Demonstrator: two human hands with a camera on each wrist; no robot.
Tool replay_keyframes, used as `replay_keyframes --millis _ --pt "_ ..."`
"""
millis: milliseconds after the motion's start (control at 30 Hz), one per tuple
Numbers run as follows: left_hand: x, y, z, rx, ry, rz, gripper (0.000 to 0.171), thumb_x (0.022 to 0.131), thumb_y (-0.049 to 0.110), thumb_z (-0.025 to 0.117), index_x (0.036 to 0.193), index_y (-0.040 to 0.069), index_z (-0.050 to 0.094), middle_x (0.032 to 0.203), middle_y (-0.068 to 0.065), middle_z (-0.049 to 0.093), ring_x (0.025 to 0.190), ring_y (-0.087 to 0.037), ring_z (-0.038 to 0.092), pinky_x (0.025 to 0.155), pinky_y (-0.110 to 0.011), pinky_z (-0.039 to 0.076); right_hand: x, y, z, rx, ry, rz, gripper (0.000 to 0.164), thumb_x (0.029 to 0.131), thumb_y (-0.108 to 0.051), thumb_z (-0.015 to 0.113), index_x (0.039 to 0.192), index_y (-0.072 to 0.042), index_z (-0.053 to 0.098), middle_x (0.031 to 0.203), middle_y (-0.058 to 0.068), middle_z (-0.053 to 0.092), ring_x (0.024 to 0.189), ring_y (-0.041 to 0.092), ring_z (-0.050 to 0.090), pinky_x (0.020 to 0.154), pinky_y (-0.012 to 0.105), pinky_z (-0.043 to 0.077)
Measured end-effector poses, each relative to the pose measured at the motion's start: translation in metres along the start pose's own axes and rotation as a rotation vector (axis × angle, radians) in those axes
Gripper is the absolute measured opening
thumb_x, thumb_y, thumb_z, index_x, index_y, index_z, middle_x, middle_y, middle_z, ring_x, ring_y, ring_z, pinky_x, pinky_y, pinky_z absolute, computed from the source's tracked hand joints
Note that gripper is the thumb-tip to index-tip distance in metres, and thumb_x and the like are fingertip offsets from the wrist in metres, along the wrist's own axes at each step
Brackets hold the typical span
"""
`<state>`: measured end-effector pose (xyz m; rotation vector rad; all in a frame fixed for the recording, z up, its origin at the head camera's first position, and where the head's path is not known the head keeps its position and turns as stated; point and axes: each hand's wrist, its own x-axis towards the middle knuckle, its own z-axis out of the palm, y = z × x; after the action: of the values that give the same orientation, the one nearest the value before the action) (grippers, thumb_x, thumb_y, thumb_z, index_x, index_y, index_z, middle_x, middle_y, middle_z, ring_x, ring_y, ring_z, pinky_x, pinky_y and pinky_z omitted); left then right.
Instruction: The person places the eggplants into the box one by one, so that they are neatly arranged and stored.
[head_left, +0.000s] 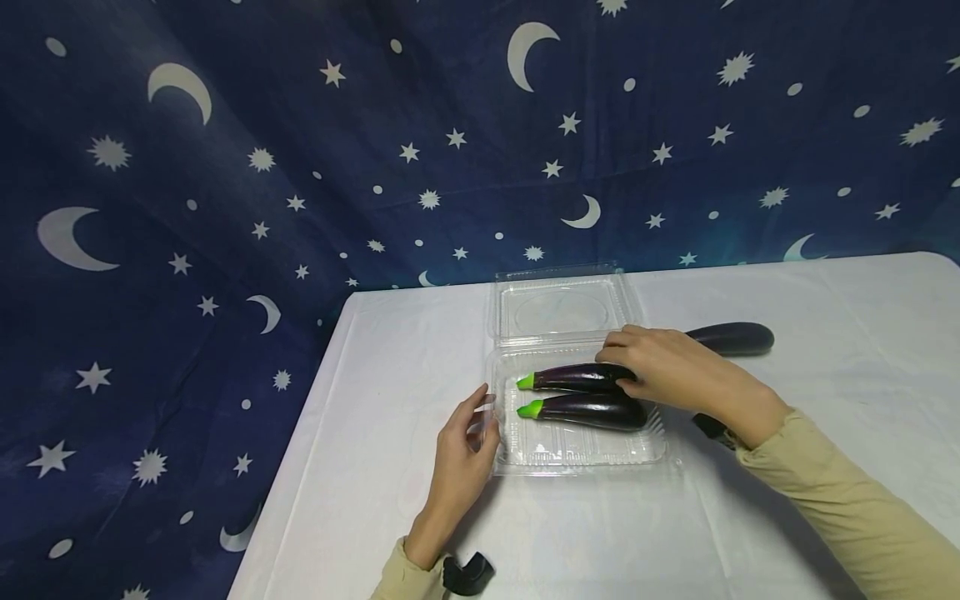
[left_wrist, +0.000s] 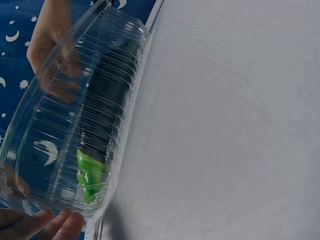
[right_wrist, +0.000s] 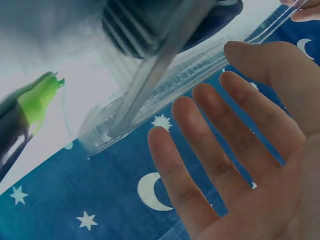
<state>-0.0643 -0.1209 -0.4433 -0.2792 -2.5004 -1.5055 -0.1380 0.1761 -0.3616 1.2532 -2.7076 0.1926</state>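
Two dark purple eggplants with green stem caps lie side by side in an open clear plastic clamshell box point(head_left: 585, 458): a far eggplant point(head_left: 577, 377) and a near eggplant point(head_left: 588, 411). The left hand point(head_left: 461, 454) is at the box's left side, its fingertips point(left_wrist: 70, 225) against the outer wall in the left wrist view. Over the thick right end of the far eggplant is the right hand point(head_left: 660, 367). Its fingers point(right_wrist: 192, 120) look straight and spread in the right wrist view, gripping nothing. A third eggplant point(head_left: 731, 338) lies on the cloth, partly hidden behind that hand.
The box's hinged lid point(head_left: 562, 307) lies folded back toward the far table edge. A white cloth point(head_left: 390, 383) covers the table. Behind hangs a dark blue curtain point(head_left: 465, 100) with moons and stars. Black straps point(head_left: 468, 575) sit at both wrists.
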Motion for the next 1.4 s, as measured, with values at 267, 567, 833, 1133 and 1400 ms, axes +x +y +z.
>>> replay_keyframes --millis 267,567,833,1133,1400 --pt "0.000 0.000 0.000 -0.008 0.000 0.000 0.048 0.094 0.004 0.060 0.141 0.001 0.052 0.124 -0.014 0.065 0.107 -0.026 0.068 0.078 -0.029 0.059 -0.008 0.008 0.000 -0.012 0.010 0.025 0.038 0.075 -0.010 0.084 0.110 -0.007 0.071 0.106 0.007 0.067 0.094 0.024 0.065 0.068 0.038 0.057" --pt "0.000 -0.001 0.000 0.006 0.005 0.009 0.047 0.095 0.005 0.060 0.141 0.001 0.052 0.124 -0.014 0.066 0.107 -0.024 0.068 0.078 -0.030 0.059 -0.018 0.018 -0.002 0.002 0.012 0.070 0.037 0.075 -0.007 0.082 0.110 -0.006 0.071 0.107 0.009 0.067 0.096 0.027 0.065 0.068 0.041 0.058" --pt "0.000 0.000 0.000 0.009 0.005 0.008 0.047 0.095 0.004 0.060 0.141 0.001 0.052 0.124 -0.013 0.066 0.106 -0.024 0.068 0.078 -0.030 0.059 -0.023 0.025 -0.005 0.043 0.001 0.122 0.036 0.078 -0.009 0.082 0.112 -0.008 0.072 0.108 0.007 0.067 0.093 0.025 0.066 0.067 0.042 0.057" --pt "0.000 0.000 0.000 0.000 0.001 0.007 0.047 0.095 0.005 0.060 0.141 0.000 0.052 0.124 -0.015 0.065 0.107 -0.025 0.068 0.079 -0.030 0.059 -0.028 0.033 -0.006 0.069 0.004 0.165 0.035 0.078 -0.010 0.082 0.112 -0.009 0.073 0.107 0.007 0.067 0.093 0.026 0.065 0.068 0.045 0.057" --pt "0.000 0.000 0.000 0.009 0.000 -0.001 0.047 0.095 0.005 0.060 0.141 0.001 0.052 0.125 -0.014 0.065 0.107 -0.022 0.068 0.079 -0.030 0.059 -0.032 0.043 -0.003 0.059 -0.002 0.188 0.036 0.078 -0.009 0.081 0.113 -0.007 0.072 0.110 0.011 0.067 0.105 0.034 0.065 0.077 0.051 0.057"
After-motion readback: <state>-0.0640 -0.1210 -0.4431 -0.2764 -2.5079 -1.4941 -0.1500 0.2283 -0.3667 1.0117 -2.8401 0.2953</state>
